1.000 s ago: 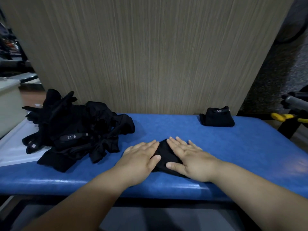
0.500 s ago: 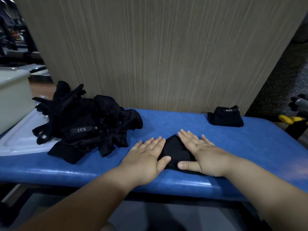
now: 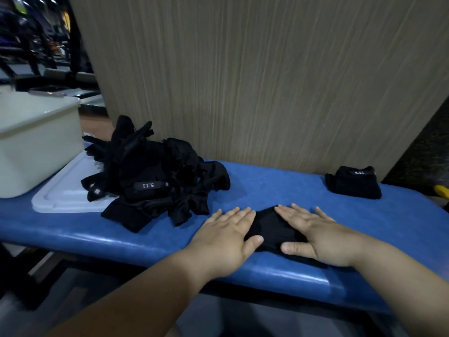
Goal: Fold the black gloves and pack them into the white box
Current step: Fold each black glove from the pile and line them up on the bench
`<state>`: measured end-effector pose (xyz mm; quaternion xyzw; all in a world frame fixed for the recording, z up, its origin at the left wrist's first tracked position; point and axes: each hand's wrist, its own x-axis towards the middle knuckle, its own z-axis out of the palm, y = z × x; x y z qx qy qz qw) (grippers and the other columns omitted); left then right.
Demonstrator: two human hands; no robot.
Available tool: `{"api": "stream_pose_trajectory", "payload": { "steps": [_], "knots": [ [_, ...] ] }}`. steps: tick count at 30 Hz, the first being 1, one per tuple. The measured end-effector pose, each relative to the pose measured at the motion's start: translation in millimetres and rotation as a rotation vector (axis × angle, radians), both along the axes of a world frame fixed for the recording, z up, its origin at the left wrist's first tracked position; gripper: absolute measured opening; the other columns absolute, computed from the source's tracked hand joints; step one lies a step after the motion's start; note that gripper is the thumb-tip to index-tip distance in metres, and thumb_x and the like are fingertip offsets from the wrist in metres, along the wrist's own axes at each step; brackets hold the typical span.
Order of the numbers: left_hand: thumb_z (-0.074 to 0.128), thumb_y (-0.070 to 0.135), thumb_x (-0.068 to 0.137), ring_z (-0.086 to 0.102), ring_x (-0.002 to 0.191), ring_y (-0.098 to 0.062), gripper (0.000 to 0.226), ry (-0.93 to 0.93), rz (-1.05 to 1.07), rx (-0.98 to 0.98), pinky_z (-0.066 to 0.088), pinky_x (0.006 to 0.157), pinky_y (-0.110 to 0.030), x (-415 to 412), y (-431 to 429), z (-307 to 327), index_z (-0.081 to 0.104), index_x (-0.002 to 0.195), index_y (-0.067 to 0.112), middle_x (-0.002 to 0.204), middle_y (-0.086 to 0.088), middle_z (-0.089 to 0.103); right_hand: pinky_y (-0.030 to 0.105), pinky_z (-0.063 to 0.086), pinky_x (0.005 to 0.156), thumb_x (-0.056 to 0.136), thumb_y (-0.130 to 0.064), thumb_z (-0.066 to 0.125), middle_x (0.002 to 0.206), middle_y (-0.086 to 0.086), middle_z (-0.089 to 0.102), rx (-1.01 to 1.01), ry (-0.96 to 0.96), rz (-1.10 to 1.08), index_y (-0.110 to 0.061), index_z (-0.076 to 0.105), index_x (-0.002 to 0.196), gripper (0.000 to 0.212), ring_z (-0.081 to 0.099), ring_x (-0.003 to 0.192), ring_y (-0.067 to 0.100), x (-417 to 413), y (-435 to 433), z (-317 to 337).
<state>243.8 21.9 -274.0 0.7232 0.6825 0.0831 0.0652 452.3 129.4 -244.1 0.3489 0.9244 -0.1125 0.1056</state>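
Observation:
A folded black glove (image 3: 270, 228) lies flat near the front edge of the blue bench (image 3: 279, 188). My left hand (image 3: 224, 235) presses flat on its left side, fingers spread. My right hand (image 3: 315, 235) presses flat on its right side, covering much of it. A heap of loose black gloves (image 3: 150, 176) sits to the left, partly on a white lid (image 3: 65, 195). The white box (image 3: 34, 139) stands at the far left. One folded black glove bundle (image 3: 354, 182) rests at the bench's back right.
A tall wood-grain panel (image 3: 243, 81) rises directly behind the bench. Dark racks and clutter fill the far left background. A yellow object (image 3: 442, 190) shows at the right edge. The floor lies below the bench's front edge.
The view has swung to the left, bringing the white box into sight. Both hands stay flat on the folded glove, spread slightly further apart.

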Motion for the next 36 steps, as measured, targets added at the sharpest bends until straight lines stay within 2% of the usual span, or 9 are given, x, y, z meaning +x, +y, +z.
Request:
{"api": "stream_pose_trajectory", "payload": {
  "steps": [4, 8, 12, 16, 19, 22, 26, 29, 36],
  "knots": [
    [0.030, 0.053, 0.099, 0.008, 0.147, -0.008, 0.062, -0.100, 0.022, 0.111, 0.003, 0.119, -0.028, -2.8, -9.1, 2.6, 0.015, 0.153, 0.027, 0.160, 0.011, 0.013, 0.041, -0.001, 0.120, 0.066, -0.085, 0.018, 0.158, -0.017, 0.016, 0.056, 0.093, -0.062, -0.038, 0.016, 0.150, 0.096, -0.006, 0.145, 0.000, -12.6, -6.7, 15.0],
    [0.040, 0.050, 0.092, 0.045, 0.119, -0.011, 0.044, -0.168, 0.088, 0.442, 0.040, 0.099, -0.035, -17.6, -23.0, -0.4, 0.056, 0.126, 0.028, 0.124, 0.014, 0.057, 0.035, 0.024, 0.115, 0.082, -0.070, 0.028, 0.145, -0.013, 0.043, 0.188, 0.285, -0.065, -0.036, 0.038, 0.143, 0.071, 0.027, 0.141, 0.007, -42.1, -9.3, 20.6],
    [0.052, 0.039, 0.081, 0.044, 0.101, -0.011, 0.024, -0.168, 0.297, 0.708, 0.035, 0.082, -0.029, -40.7, -30.5, -4.2, 0.058, 0.102, 0.029, 0.105, 0.014, 0.055, 0.024, 0.037, 0.097, 0.095, -0.046, 0.048, 0.113, -0.025, 0.056, 0.124, 0.506, -0.061, -0.041, 0.036, 0.141, 0.048, 0.048, 0.114, 0.006, -80.2, -14.4, 21.1],
    [0.070, 0.029, 0.079, 0.042, 0.112, -0.018, 0.035, -0.159, 0.458, 0.676, 0.038, 0.087, -0.038, -63.1, -31.3, -5.6, 0.058, 0.111, 0.023, 0.116, 0.007, 0.057, 0.021, 0.039, 0.087, 0.098, -0.038, 0.047, 0.111, -0.018, 0.059, 0.004, 0.545, -0.014, -0.049, 0.021, 0.145, 0.055, 0.053, 0.097, 0.005, -119.1, -24.0, 24.2],
    [0.060, 0.035, 0.089, 0.039, 0.123, -0.016, 0.040, -0.153, 0.451, 0.528, 0.032, 0.099, -0.035, -68.8, -30.1, -2.3, 0.053, 0.127, 0.024, 0.127, 0.009, 0.054, 0.029, 0.043, 0.096, 0.098, -0.042, 0.044, 0.122, -0.004, 0.058, -0.050, 0.540, 0.001, -0.052, 0.016, 0.145, 0.056, 0.054, 0.111, 0.013, -142.4, -26.5, 17.4],
    [0.046, 0.043, 0.096, 0.034, 0.126, -0.009, 0.044, -0.146, 0.424, 0.464, 0.025, 0.103, -0.027, -69.7, -27.7, -1.9, 0.043, 0.138, 0.028, 0.131, 0.012, 0.050, 0.029, 0.040, 0.101, 0.099, -0.044, 0.042, 0.140, -0.001, 0.048, -0.032, 0.489, -0.002, -0.039, 0.031, 0.145, 0.048, 0.047, 0.126, 0.016, -152.9, -25.9, 7.9],
    [0.043, 0.047, 0.096, 0.036, 0.123, -0.008, 0.041, -0.135, 0.463, 0.470, 0.025, 0.101, -0.026, -68.8, -24.2, 3.6, 0.044, 0.134, 0.032, 0.125, 0.014, 0.052, 0.020, 0.044, 0.081, 0.095, -0.042, 0.052, 0.106, -0.014, 0.065, -0.003, 0.704, -0.158, -0.031, 0.060, 0.117, 0.026, 0.058, 0.097, 0.007, -150.0, -22.7, 7.0],
    [0.039, 0.049, 0.097, 0.038, 0.119, -0.009, 0.038, -0.101, 0.482, 0.435, 0.027, 0.099, -0.028, -69.8, -21.2, 5.9, 0.045, 0.131, 0.034, 0.120, 0.016, 0.055, 0.022, 0.048, 0.063, 0.084, -0.040, 0.069, 0.078, -0.007, 0.066, -0.062, 0.984, -0.335, -0.030, 0.062, 0.083, 0.013, 0.059, 0.070, 0.011, -141.4, -15.8, 13.4],
    [0.032, 0.056, 0.096, 0.036, 0.120, -0.008, 0.040, -0.070, 0.488, 0.448, 0.022, 0.097, -0.031, -56.7, -11.8, 9.7, 0.050, 0.124, 0.034, 0.125, 0.019, 0.051, 0.037, 0.049, 0.065, 0.083, -0.010, 0.070, 0.074, 0.000, 0.058, -0.375, 1.224, -0.502, -0.026, 0.054, 0.074, 0.025, 0.056, 0.066, 0.018, -111.1, 3.2, 15.7]
  ]
}}
